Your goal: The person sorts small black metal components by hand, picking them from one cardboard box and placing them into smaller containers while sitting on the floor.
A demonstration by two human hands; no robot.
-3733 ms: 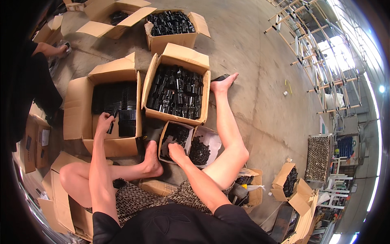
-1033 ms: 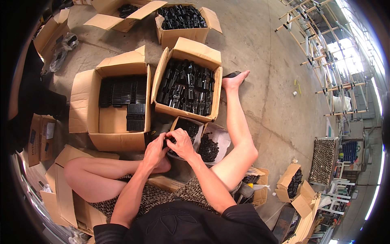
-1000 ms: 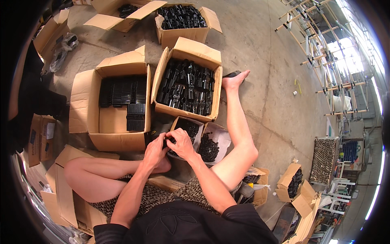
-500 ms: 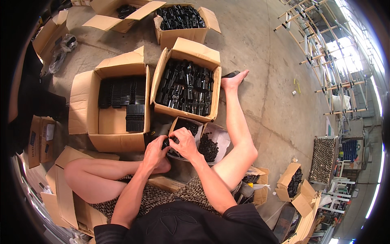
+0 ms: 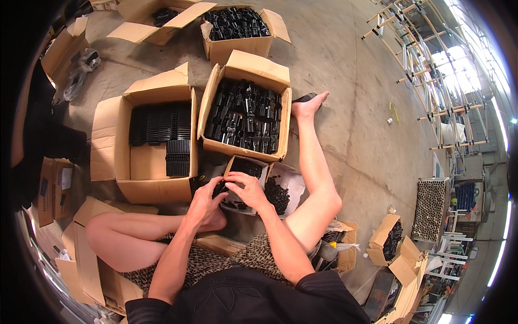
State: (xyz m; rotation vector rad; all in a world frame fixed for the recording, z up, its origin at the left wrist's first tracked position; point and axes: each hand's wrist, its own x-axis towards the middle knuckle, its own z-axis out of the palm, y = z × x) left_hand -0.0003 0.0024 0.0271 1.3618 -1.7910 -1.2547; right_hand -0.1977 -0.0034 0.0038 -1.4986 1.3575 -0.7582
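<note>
Between my legs, my left hand point(image 5: 205, 201) grips a small black part point(image 5: 219, 187), mostly covered by its fingers. Close against it is my right hand point(image 5: 246, 191), its thumb and forefinger bent together at the part's upper end; whatever is between those fingertips is too small to make out. Just beyond and under my right hand stands a small open box point(image 5: 264, 171) with small black pieces point(image 5: 247, 167) in it. Beside it, to the right, a pale box point(image 5: 298, 186) contains a heap of small black hardware point(image 5: 276, 195).
A large carton point(image 5: 155, 189) with stacked black parts point(image 5: 178, 156) stands front left. Next to it, another carton point(image 5: 243, 147) is filled with glossy black fittings point(image 5: 245, 116). More cartons lie farther off. A pipe rack point(image 5: 431, 81) rises at right. Dark clothing point(image 5: 51, 129) shows far left.
My right fingers have shifted slightly and straightened a little at the black part. My left hand stays nearly in place, still around the part.
</note>
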